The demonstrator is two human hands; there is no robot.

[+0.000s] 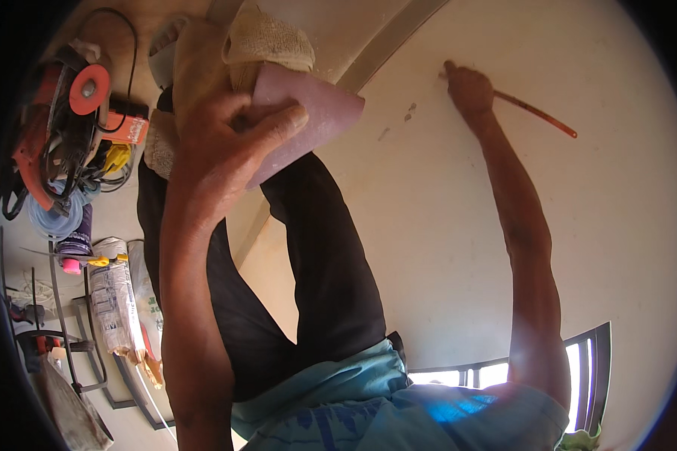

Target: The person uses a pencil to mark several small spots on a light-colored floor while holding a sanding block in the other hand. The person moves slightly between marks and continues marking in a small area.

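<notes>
My left hand (220,135) grips a folded sheet of purple sandpaper (310,107), thumb on its face. Beige terry cloth (271,39) lies just beyond the sheet, and part of it is hidden by my hand. My right hand (469,90) is closed around a thin orange hacksaw blade (536,115). One end of the blade, with a hole in it, sticks out to the right; a short bit shows past my fingers on the other side. That fist is at the pale wall (429,225), to the right of some small grey marks (410,111).
On the left are red-orange power tools (31,152) with a red disc (89,89) and cords, a coil of clear tubing (56,211), a purple container (79,234), printed sacks (113,299), saw frames (62,332) and a handsaw (70,400). A window (589,372) is at lower right.
</notes>
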